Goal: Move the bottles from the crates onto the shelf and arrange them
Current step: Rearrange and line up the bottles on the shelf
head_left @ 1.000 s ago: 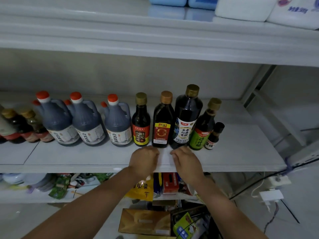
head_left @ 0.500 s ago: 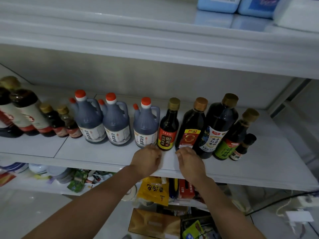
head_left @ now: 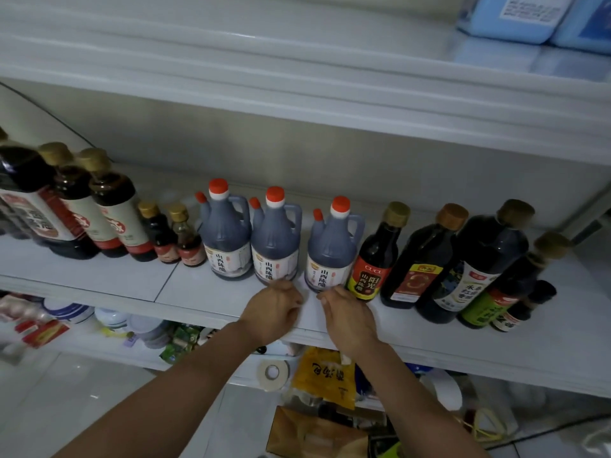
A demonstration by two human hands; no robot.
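And there they were: the bottles stood upright in one long row along the front of the shelf [head_left: 562,342]. Centre stage were three grey-blue, red-capped jugs: the left jug [head_left: 228,236] and the middle jug [head_left: 276,246] nearly touched, while the right jug [head_left: 330,256] stood off across a wider gap. The red-labelled bottle [head_left: 373,262] sat just beside that right jug, and more dark bottles ran on to its right. Two small bottles [head_left: 172,239] and some big brown ones filled the left end.

Your left hand [head_left: 274,309] lay just in front of the middle jug's base and your right hand [head_left: 347,312] in front of the right jug's. The fingers of both were loosely bent and wrapped round nothing. Whether the fingertips touched the jugs, I couldn't tell.

By my reading the carrying was largely behind you and you were tidying: that gap wanted closing and the row wanted straightening. No crate was in view, so I couldn't say whether more bottles waited. A yellow bag [head_left: 324,375] and a tape roll [head_left: 272,371] lay on the shelf below.
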